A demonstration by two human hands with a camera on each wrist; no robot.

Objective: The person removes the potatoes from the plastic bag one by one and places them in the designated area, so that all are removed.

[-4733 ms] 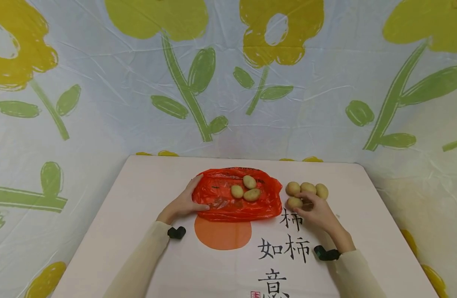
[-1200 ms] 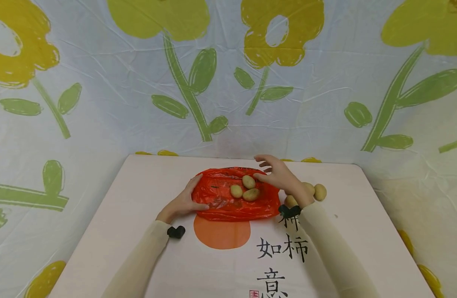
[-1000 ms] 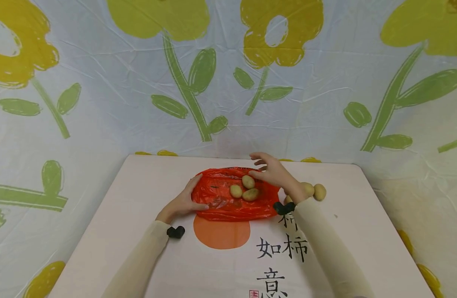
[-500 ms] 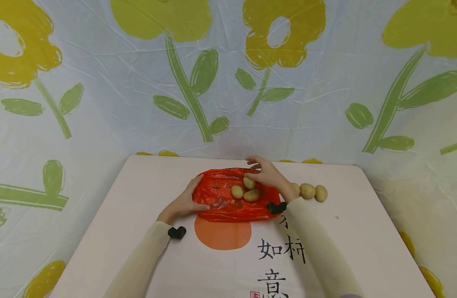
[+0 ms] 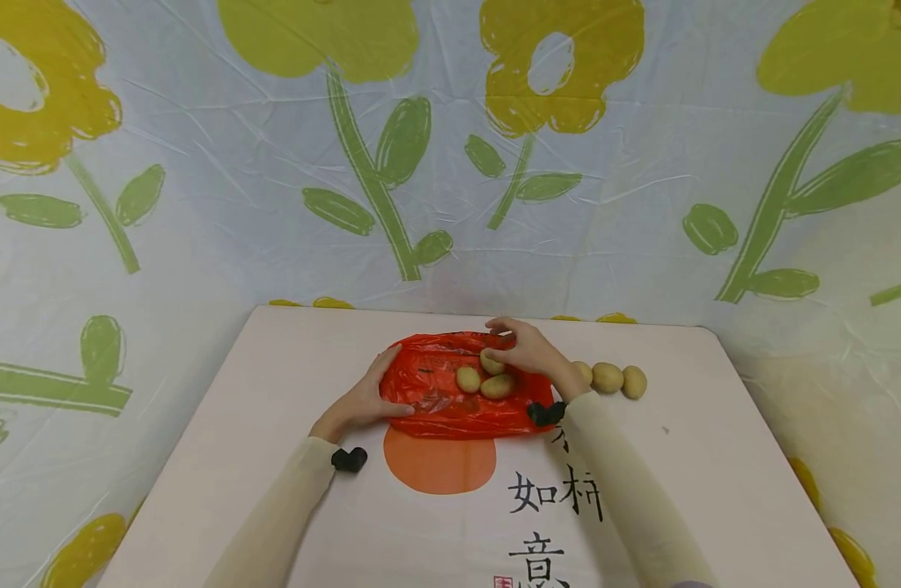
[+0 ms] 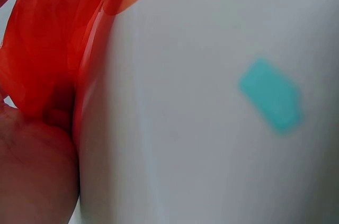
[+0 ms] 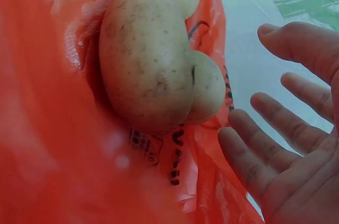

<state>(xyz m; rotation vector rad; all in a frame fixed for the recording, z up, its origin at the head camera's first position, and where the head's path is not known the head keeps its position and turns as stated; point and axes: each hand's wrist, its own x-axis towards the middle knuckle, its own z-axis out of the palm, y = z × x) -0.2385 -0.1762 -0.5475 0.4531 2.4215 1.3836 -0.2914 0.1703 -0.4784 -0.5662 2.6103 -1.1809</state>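
In the head view a crumpled red plastic bag (image 5: 435,420) lies spread on the table, with three potatoes on its right half: a round one (image 5: 468,379), an oblong one (image 5: 497,386) and a rear one (image 5: 490,362) partly covered by my right hand. My left hand (image 5: 362,400) holds the bag's left end, thumb at the front and fingers at the back. In the left wrist view the red film (image 6: 53,38) fills the space beside the palm. My right hand (image 5: 527,347) hovers over the bag's back right; the right wrist view shows its fingers (image 7: 259,144) spread, holding nothing, beside the potatoes (image 7: 148,57).
Right of the bag sits a row of potatoes (image 5: 608,377), partly behind the right forearm. The tablecloth (image 5: 274,359) carries an orange disc (image 5: 439,465) and black characters (image 5: 536,490). A flower-printed curtain (image 5: 450,163) hangs behind the table.
My right hand has left the potatoes on the right, where it touched one, and moved left over the bag, then slightly lower and nearer the rear potato. My left hand has stayed put.
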